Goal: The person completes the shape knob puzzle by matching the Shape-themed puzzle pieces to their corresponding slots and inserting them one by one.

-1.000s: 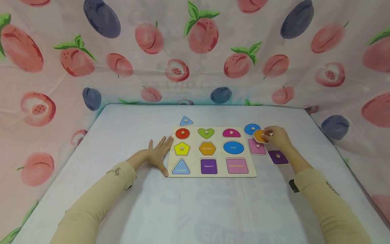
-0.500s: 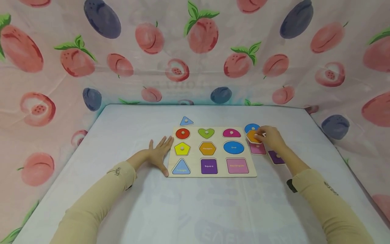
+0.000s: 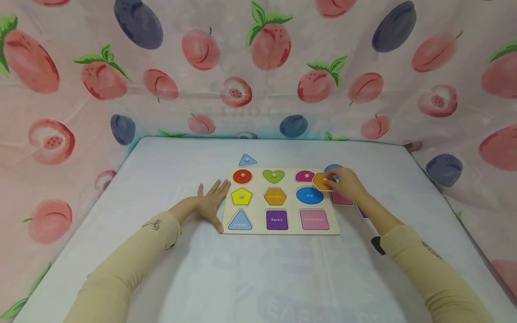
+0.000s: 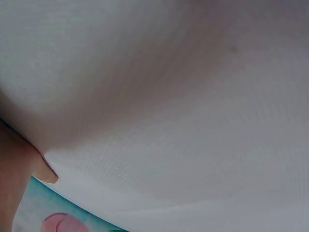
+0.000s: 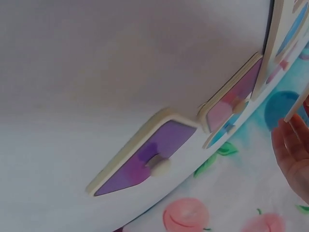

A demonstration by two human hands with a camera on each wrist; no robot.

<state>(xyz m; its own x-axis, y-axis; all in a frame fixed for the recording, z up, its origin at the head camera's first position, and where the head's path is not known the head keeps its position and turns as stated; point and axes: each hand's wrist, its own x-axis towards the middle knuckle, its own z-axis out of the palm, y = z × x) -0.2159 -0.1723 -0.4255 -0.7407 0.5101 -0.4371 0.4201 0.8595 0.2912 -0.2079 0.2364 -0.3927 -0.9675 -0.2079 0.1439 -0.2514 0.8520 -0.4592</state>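
My right hand [image 3: 348, 183] pinches the orange hexagon puzzle piece [image 3: 320, 181] by its knob. It holds the piece over the upper right of the wooden puzzle board [image 3: 258, 227], overlapping the magenta half-circle [image 3: 304, 176] and the blue oval recess [image 3: 309, 195]. With fingers spread, my left hand [image 3: 210, 207] touches the board's left edge. The red circle [image 3: 242, 176], green heart [image 3: 273, 176] and yellow pentagon [image 3: 241, 196] sit in the board with their knobs up. The hexagon recess [image 3: 275, 196], triangle, square and rectangle recesses show printed names.
A blue triangle piece [image 3: 247, 160] lies behind the board. Right of the board are a blue oval piece [image 3: 333, 168], a pink rectangle piece [image 3: 341, 198] and a purple square piece [image 5: 146, 157], partly hidden by the right arm in the head view. A fruit-patterned cloth [image 3: 266, 98] hangs behind the table.
My right hand has carried the orange hexagon leftward, from above the loose pieces to over the board's right side. The left hand has stayed at the board's edge.
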